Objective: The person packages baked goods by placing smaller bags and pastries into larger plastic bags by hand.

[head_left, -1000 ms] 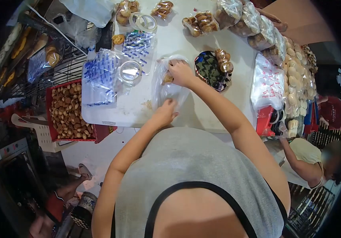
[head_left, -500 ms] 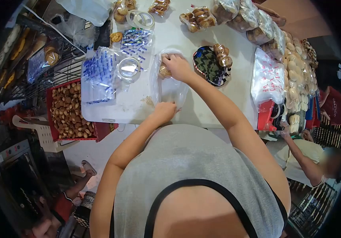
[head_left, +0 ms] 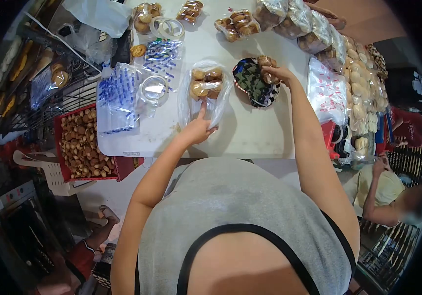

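Note:
A clear plastic bag (head_left: 184, 105) lies flat on the white table, with several small golden-brown buns (head_left: 206, 84) grouped at its far end. My left hand (head_left: 198, 129) is on the near part of this bag, its index finger stretched toward the buns and the other fingers partly bent. To the right lies a camouflage cap (head_left: 253, 83). At the cap's right edge my right hand (head_left: 282, 74) grips a small pack of buns (head_left: 266, 63), thumb and fingers around its near side.
Printed plastic bags (head_left: 120, 93) and tape rolls (head_left: 155, 88) lie left. Bagged buns (head_left: 238, 24) are at the back; more packs (head_left: 294, 22) line the right. A red crate of small buns (head_left: 85, 142) stands left of the table. A co-worker (head_left: 383, 191) is at right.
My right hand has left the buns in the plastic bag and moved right onto the pack by the cap. My left hand has slid forward along the bag, its index finger now extended.

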A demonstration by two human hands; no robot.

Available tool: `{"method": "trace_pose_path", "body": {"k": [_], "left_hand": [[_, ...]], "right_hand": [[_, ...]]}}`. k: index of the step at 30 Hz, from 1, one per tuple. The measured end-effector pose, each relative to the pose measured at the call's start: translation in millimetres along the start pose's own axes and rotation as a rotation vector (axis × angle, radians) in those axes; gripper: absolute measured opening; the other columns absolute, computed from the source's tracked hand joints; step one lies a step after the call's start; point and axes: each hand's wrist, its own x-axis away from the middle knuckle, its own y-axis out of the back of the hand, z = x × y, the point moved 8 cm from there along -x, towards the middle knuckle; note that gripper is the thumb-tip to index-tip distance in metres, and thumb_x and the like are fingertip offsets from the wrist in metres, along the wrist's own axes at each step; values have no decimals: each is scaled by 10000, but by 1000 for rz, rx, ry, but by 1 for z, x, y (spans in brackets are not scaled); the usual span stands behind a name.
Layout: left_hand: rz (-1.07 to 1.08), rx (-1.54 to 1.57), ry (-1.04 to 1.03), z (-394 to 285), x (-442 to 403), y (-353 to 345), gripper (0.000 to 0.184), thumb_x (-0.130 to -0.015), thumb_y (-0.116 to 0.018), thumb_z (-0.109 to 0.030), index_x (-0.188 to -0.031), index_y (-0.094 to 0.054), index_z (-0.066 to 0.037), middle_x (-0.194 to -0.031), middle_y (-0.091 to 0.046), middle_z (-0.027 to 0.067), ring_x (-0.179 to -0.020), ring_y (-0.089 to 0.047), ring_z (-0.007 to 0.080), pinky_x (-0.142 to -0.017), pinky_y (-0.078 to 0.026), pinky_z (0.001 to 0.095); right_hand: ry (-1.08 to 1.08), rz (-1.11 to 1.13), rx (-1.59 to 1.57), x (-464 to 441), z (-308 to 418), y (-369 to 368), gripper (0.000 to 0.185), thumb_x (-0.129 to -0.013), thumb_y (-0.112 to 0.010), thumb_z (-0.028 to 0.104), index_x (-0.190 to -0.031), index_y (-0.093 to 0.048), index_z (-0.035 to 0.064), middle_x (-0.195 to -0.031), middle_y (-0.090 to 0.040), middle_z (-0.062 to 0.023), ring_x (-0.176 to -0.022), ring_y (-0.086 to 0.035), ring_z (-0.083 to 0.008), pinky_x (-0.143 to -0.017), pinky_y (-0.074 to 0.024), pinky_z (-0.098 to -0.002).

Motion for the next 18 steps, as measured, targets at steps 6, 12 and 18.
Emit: {"method": "trace_pose_path", "body": {"k": [6,12,18], "left_hand": [[57,10,38,-5,2,2,175,-808,-500,-175,-953,-585,-125,-1282,54,372,-1063,-405,423,-931,-321,386],[65,-141,35,0,0,-12,282,-775,-501,-129,-1057,-510,-113,-1245,-192,371,-883,-538,400,-870,-373,406],[64,-295,180,-12,12,-15,236,-786,-437,-151,-989,-522,-66,-797,-587,207,-760,-575,358,-734,-436,438]], "right_hand": [[112,-8,-235,4,-4,-8,370,-607,-731,241,-904,-580,80,-820,-595,-27,-682,-554,-84,-531,-419,-227],[587,200,-485,135,120,-59,526,-590,-715,41,-1046,-453,26,-907,-573,-105,-783,-589,-161,-670,-490,-292],[1177,-126,22,174,116,-156,716,-551,-748,141,-1187,-430,221,-833,-513,-69,-834,-500,-247,-679,-410,-329]]}}
